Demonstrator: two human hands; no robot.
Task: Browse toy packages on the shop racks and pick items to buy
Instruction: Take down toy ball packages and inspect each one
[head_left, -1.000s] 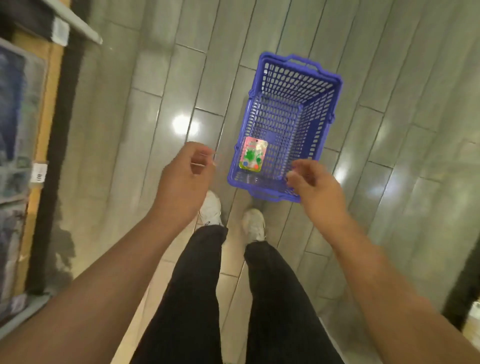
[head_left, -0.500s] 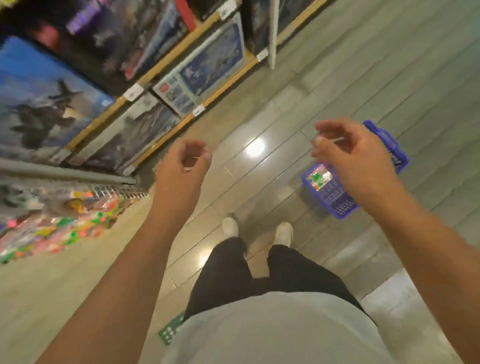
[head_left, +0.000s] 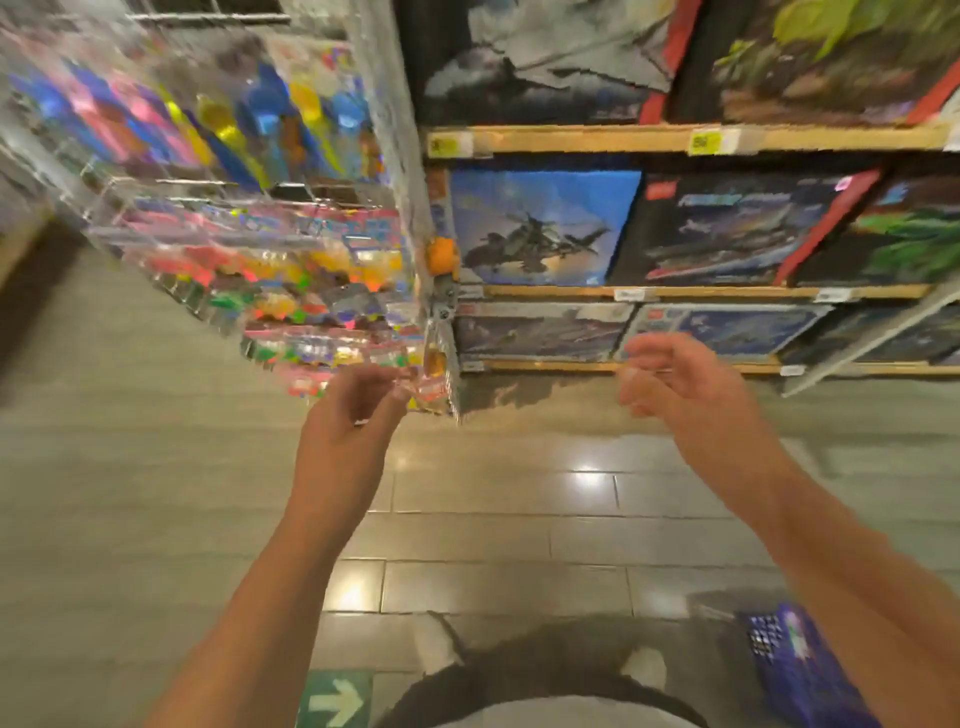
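Nearest to the person, at the lower right, the blue shopping basket (head_left: 800, 660) stands on the tiled floor (head_left: 493, 525) beside the feet; probably it is put down there so that both hands are free for browsing. Something lies inside it, but it is too blurred to name. A green floor sticker with a white arrow (head_left: 335, 701) lies at the lower edge.

Both arms are raised toward the racks. The left hand (head_left: 345, 421) is just below the lowest toy packages, its fingers (head_left: 387, 382) loosely curled and holding nothing, as far as the blur allows to see. The right hand (head_left: 685, 384) is also empty, with the fingers relaxed and half bent, apart from any package.

Farther, on the left, the wire rack (head_left: 249, 218) carries many small colourful toy packages (head_left: 311, 312) hanging in rows, so a customer can look through them easily. Behind, the wooden shelves (head_left: 675, 137) hold large building-set boxes (head_left: 540, 223) standing face outward, with price labels on the shelf edge. It seems the next pick comes from the hanging packages.
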